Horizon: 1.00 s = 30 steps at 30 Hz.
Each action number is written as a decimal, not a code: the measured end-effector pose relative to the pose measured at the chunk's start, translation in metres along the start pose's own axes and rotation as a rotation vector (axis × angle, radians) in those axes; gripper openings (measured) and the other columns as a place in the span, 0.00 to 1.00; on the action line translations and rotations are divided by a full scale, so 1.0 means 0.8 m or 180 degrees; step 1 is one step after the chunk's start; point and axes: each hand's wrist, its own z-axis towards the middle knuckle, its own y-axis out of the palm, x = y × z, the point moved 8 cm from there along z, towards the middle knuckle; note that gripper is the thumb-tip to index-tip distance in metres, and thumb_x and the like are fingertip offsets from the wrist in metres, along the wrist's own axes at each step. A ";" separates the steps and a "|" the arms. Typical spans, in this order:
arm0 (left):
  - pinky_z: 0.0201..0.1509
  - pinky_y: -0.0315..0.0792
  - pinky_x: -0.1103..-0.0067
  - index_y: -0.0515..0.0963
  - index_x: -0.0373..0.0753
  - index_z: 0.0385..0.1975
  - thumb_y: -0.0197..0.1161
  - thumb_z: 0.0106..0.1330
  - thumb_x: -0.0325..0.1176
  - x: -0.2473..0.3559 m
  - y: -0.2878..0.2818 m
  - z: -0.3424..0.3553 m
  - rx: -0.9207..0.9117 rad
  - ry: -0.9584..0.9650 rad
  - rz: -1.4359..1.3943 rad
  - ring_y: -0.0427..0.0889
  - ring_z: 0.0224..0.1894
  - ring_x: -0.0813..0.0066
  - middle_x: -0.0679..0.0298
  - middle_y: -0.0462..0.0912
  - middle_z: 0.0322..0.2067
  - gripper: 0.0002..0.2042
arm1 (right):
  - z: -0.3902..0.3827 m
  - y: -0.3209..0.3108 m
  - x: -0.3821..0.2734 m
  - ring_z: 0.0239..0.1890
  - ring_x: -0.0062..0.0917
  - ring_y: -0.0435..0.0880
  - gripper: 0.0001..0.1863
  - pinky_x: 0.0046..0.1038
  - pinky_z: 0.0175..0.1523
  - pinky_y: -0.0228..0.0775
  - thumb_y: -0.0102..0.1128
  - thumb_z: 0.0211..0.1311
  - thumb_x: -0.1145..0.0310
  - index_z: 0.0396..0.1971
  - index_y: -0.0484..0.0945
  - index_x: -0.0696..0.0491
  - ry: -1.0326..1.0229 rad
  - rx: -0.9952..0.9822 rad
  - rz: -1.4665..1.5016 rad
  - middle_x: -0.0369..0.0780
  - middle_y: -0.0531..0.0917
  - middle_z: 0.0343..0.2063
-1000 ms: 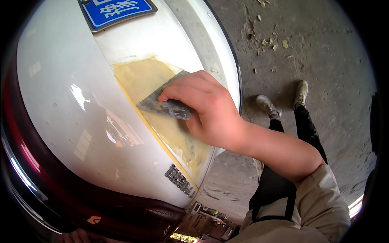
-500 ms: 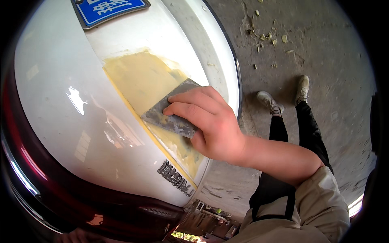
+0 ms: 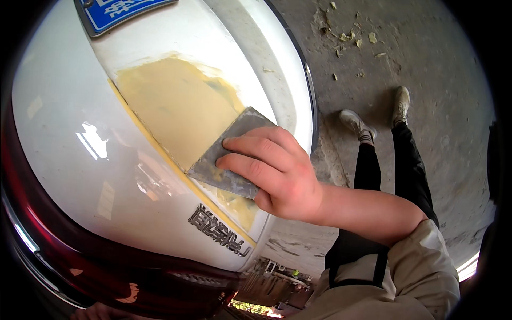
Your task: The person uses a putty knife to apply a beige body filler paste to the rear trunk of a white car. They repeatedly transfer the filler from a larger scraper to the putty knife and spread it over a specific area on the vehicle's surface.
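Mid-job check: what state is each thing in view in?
Right hand: gripping scraper
Scraper: smeared, lying across filler
Filler: mostly smooth above scraper, patchy below; wetness unclear
Plate: mounted, cut off by picture edge
Badge: attached
Shoes: both on floor
Floor: scraps scattered

A grey flat scraper (image 3: 208, 166) is gripped by the right hand (image 3: 280, 173) against a white car panel (image 3: 58, 154).
A pale yellow patch (image 3: 170, 101) is crossed by the scraper and edged at left by a narrow yellow strip (image 3: 143, 132); a blue plate (image 3: 125, 9) is seen above, metallic lettering (image 3: 218, 230) and a dark red lamp (image 3: 101, 261) below.
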 end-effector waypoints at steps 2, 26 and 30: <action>0.25 0.68 0.81 0.76 0.32 0.47 0.40 0.76 0.45 -0.001 0.001 -0.002 0.0014 0.0008 -0.0033 0.68 0.20 0.78 0.66 0.76 0.29 0.22 | -0.008 0.000 -0.001 0.41 0.38 0.77 0.27 0.34 0.47 0.72 0.54 0.30 0.78 0.41 0.80 0.56 -0.0049 0.0023 -0.0023 0.44 0.80 0.44; 0.25 0.70 0.80 0.77 0.34 0.42 0.40 0.76 0.44 -0.011 0.011 -0.015 -0.0037 -0.0097 0.0047 0.71 0.20 0.77 0.66 0.77 0.26 0.21 | -0.088 0.004 -0.023 0.42 0.33 0.76 0.19 0.33 0.44 0.71 0.56 0.42 0.74 0.39 0.81 0.54 0.0011 0.0109 0.0034 0.41 0.81 0.44; 0.25 0.70 0.80 0.77 0.34 0.41 0.39 0.76 0.43 -0.013 0.013 -0.018 -0.0055 -0.0052 0.0070 0.71 0.20 0.77 0.66 0.77 0.26 0.21 | -0.100 0.006 -0.025 0.42 0.33 0.76 0.19 0.34 0.46 0.71 0.57 0.42 0.74 0.40 0.81 0.54 0.0057 0.0088 0.0055 0.41 0.81 0.44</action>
